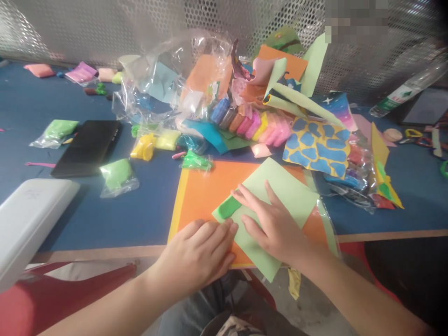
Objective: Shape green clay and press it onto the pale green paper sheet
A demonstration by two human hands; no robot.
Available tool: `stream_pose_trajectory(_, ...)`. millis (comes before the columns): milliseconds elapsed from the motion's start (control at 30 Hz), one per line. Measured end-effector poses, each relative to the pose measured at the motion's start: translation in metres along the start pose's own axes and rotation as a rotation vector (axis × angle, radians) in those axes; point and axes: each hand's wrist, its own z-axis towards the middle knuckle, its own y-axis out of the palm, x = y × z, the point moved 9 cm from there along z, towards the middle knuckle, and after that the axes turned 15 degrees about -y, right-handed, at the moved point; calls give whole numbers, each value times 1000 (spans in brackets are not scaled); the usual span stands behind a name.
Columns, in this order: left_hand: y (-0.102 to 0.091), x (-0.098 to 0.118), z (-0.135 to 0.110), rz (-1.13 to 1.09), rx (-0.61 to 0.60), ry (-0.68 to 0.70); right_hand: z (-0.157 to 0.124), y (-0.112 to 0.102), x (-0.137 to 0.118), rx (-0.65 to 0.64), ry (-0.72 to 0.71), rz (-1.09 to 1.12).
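Observation:
A strip of bright green clay [228,207] lies flattened along the left corner of a light green paper sheet [283,186]. My right hand [271,221] is open over that sheet, fingers spread, with fingertips at the clay's right end. My left hand [198,245] is bent, its fingers together and their tips holding down the sheet's lower left edge; the thumb sits lower, apart from the fingers. Under the sheet is an orange board [196,191] with a yellow left border. The sheet's bottom corner sticks out past the table edge.
Behind the board lie green clay in plastic [196,161], colored clay packs [252,123], and a blue-and-yellow patterned sheet [317,147]. Leftward are a black flat device [87,148], a bagged green clay piece [118,175] and a white case [33,228]. A bottle [408,88] leans at right.

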Motion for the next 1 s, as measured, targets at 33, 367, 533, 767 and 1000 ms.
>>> stream_pose_trajectory(33, 0, 0, 0, -4, 0, -2, 0, -1, 1, 11, 13, -15)
stream_pose_trajectory(367, -1, -2, 0, -12, 2, -22, -2, -5, 17, -5, 10, -147)
stream_pose_trajectory(533, -2, -1, 0, -12, 9, -24, -2, -4, 17, -45, -28, -200)
stream_pose_trajectory(767, -4, 0, 2, 4, 12, -22, -1, 2, 20, -138, -31, -236)
stream_pose_trajectory(1000, -1, 1, -1, 23, 3, -8, 0, -1, 27, -145, 29, -203)
